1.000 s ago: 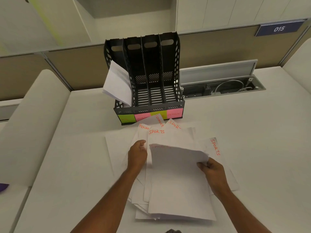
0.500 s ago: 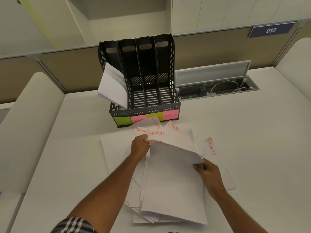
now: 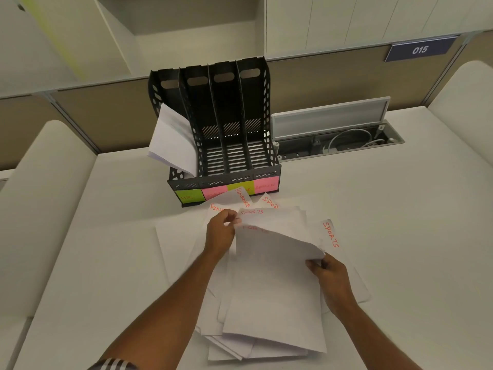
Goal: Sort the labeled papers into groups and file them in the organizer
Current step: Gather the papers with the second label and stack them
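A loose pile of white papers (image 3: 181,241) with orange handwritten labels (SPORTS, FINANCE) lies fanned on the white desk in front of me. My left hand (image 3: 221,233) pinches the top left corner of the uppermost sheet (image 3: 274,289). At that sheet's right edge my right hand (image 3: 330,279) grips the paper, which is bent upward there. Behind the pile stands a black four-slot organizer (image 3: 226,124) with green and pink sticky labels on its front. Its leftmost slot holds a few white sheets (image 3: 170,140) leaning out; the other slots look empty.
An open cable tray (image 3: 338,134) with its lid raised is set into the desk right of the organizer. Beige partition walls close off the back and sides. A sign reading 015 (image 3: 420,50) hangs at the upper right.
The top sheet's right edge has curled up more in my right hand. My left hand has slid up to pinch its top left corner.
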